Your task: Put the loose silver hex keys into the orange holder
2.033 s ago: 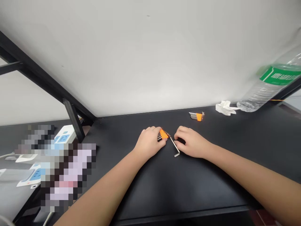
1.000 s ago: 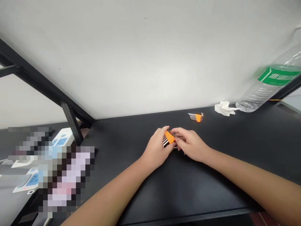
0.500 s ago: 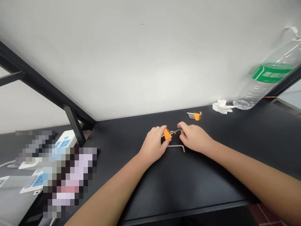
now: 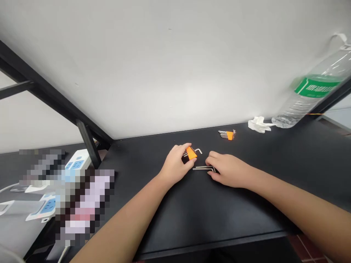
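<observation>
My left hand [image 4: 177, 162] pinches the orange hex key holder [image 4: 191, 153] between thumb and fingers. Several keys still sit in the holder, and the short arm of one bent hex key [image 4: 199, 150] sticks out at its right. Closer to me, two silver hex keys [image 4: 202, 168] lie side by side, long arms pointing left. The fingers of my right hand [image 4: 227, 170] close on the bent end of one of them; the fingertips partly hide both bends.
A second orange holder full of hex keys [image 4: 229, 135] lies near the wall. Crumpled white tissue [image 4: 259, 124] and a large plastic bottle [image 4: 309, 87] stand at the back right of the black tabletop [image 4: 208, 219]. Power strips [image 4: 79, 160] and a blurred-out object lie at left.
My right hand has come away from the holder toward me, bringing a hex key down beside the one on the table. My left hand, with the holder, has shifted slightly left.
</observation>
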The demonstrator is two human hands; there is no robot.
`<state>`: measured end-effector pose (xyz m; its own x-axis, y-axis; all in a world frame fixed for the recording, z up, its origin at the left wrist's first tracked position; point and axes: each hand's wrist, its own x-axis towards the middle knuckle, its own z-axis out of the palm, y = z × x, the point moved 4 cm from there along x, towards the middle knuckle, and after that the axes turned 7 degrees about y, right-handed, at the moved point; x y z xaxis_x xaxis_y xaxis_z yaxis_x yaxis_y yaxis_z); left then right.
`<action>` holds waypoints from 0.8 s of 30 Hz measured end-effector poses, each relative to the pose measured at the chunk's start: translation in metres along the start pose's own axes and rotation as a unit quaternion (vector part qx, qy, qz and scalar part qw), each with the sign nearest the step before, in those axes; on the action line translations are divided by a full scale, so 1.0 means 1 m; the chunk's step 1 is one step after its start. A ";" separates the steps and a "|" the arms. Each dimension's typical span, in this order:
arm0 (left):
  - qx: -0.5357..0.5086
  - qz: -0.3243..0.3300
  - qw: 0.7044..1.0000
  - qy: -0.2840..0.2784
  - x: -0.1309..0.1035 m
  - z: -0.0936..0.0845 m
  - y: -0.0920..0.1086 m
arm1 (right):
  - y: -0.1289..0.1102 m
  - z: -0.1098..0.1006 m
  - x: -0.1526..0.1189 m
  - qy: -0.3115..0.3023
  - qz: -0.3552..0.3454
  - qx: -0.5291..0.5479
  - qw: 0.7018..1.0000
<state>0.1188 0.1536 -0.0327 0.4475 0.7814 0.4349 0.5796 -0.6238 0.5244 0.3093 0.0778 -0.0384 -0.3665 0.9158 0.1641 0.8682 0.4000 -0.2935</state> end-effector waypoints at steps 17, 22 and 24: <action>0.021 0.114 0.992 -0.041 -0.007 0.003 0.020 | 0.018 -0.002 0.014 0.112 0.138 0.321 0.930; 0.034 0.083 0.995 -0.048 -0.002 -0.002 0.007 | 0.039 -0.007 0.014 0.097 0.125 0.130 0.979; 0.029 0.069 0.996 -0.039 -0.001 -0.003 0.002 | 0.038 -0.007 0.012 0.078 0.105 0.082 0.988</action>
<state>0.1173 0.1519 -0.0294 0.5770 0.6879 0.4404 0.5454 -0.7258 0.4192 0.3406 0.1041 -0.0408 -0.1170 0.9677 0.2235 0.8485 0.2143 -0.4839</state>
